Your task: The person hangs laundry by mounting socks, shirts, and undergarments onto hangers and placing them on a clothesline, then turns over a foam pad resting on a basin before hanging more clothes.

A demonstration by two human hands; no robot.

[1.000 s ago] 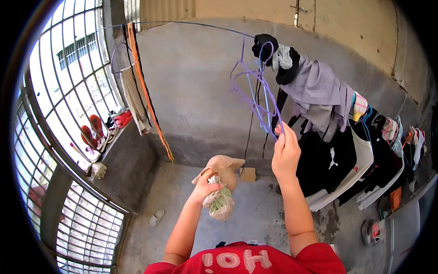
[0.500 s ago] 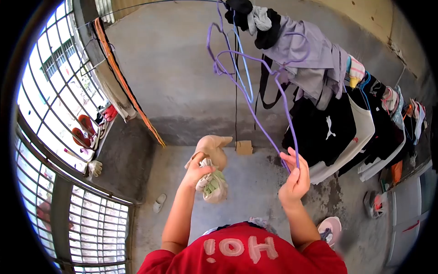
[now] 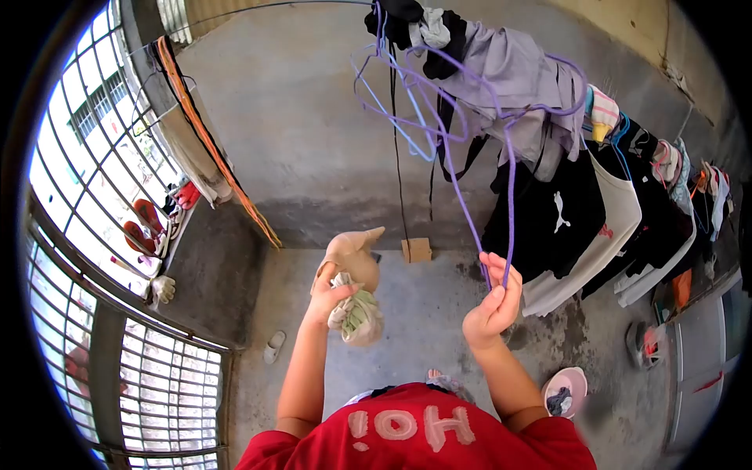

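My left hand point(image 3: 326, 301) is closed around a bunched beige garment point(image 3: 349, 257) that looks like a moulded bra, together with a crumpled cream and pale green cloth point(image 3: 357, 315). On the other side, my right hand point(image 3: 493, 304) pinches the lower end of a purple clothes hanger point(image 3: 511, 200) between thumb and fingers. The hanger's wide part extends up in front of the hanging laundry. Behind it, a light blue hanger point(image 3: 419, 131) and more purple hanger wire hang from the line.
A grey garment point(image 3: 517, 66), a black shirt point(image 3: 564, 204) and several other clothes hang along the right. Barred windows point(image 3: 102, 125) and a ledge with shoes point(image 3: 146, 227) are at left. A pink basin point(image 3: 576, 384) and a cardboard piece point(image 3: 417, 250) lie on the floor.
The purple hanger in my right hand has turned, and its wide part has swung right. Both hands have shifted slightly left in view. The left hand keeps hold of its cloths.
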